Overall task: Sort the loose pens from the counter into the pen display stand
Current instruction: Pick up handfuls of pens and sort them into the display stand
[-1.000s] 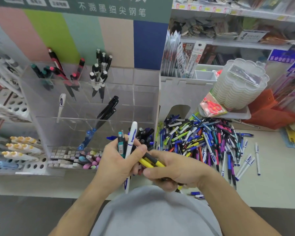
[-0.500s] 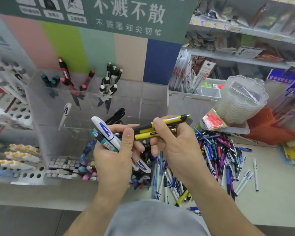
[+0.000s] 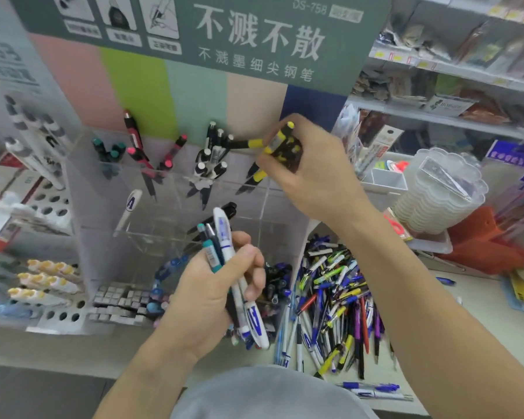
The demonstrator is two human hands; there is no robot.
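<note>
We are lowering a small bunch of yellow pens (image 3: 256, 173) into the clear stand (image 3: 176, 225), at the upper middle of the frame. Our right hand (image 3: 312, 173) is pinching them near their caps, fingers curled round the bunch, tips pointing down toward the rear right compartment, which looks unfilled. To do this well, we judge it best to be keeping the tips together, steering them past the divider wall, and letting go only once they are sitting inside; the neighbouring black pens (image 3: 212, 158) are close, so a slanted drop could land them in the wrong slot.

Our left hand (image 3: 215, 291), lower middle of the frame, is gripping a white pen (image 3: 233, 267) and teal pens (image 3: 209, 249), thumb pressed across the barrels. The loose pile (image 3: 336, 300) is lying on the counter (image 3: 466, 343) at the lower right, well apart from the stand's upper slots.

Against the frame half a second back, the right hand is now up at the stand instead of beside the left hand, and the yellow pens are pointing downward rather than lying level.
</note>
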